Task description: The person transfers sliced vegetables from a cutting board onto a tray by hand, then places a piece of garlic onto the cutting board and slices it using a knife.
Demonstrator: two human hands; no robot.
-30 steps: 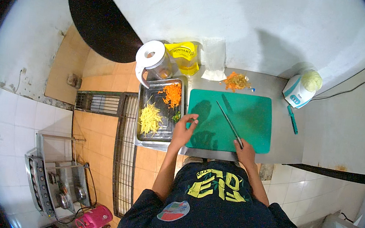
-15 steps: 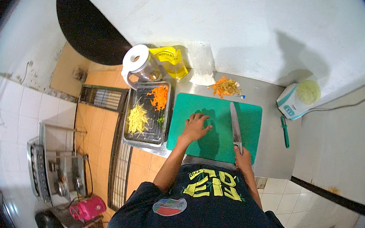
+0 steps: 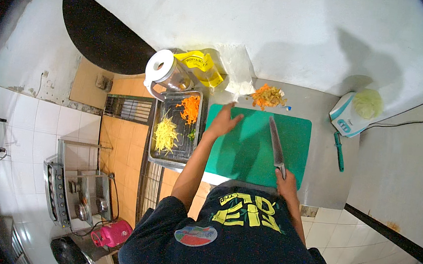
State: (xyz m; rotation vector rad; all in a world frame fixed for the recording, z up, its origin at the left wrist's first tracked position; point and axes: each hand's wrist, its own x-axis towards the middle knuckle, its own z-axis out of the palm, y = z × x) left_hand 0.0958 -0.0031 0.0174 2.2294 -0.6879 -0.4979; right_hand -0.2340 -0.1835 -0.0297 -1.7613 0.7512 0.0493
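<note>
Stainless-steel worktop (image 3: 326,182) set against a pale wall (image 3: 294,32); on it we record a green cutting board (image 3: 292,151) placed centrally. Our right hand (image 3: 287,184), at the board's near right part, is clamped on the handle of a chef's knife (image 3: 276,143), blade pointing away from us over the board. Our left hand (image 3: 224,119) is over the far left corner, fingers apart and holding nothing; whether its fingertips touch the board, we cannot tell. Just left of the board we note a dark metal tray (image 3: 184,148) with orange carrot shreds (image 3: 189,110), pale yellow strips (image 3: 166,135) and a few green pieces (image 3: 191,135). Behind the tray: a white-lidded jug (image 3: 162,67) and a yellow pouch (image 3: 200,66). Beyond the board: a white plastic bag (image 3: 239,73) and a mixed orange-brown heap (image 3: 268,98). Right side: a white-and-teal kitchen scale (image 3: 343,116) bearing a pale green cabbage (image 3: 367,103), with a green-handled tool (image 3: 339,153) nearby.
</note>
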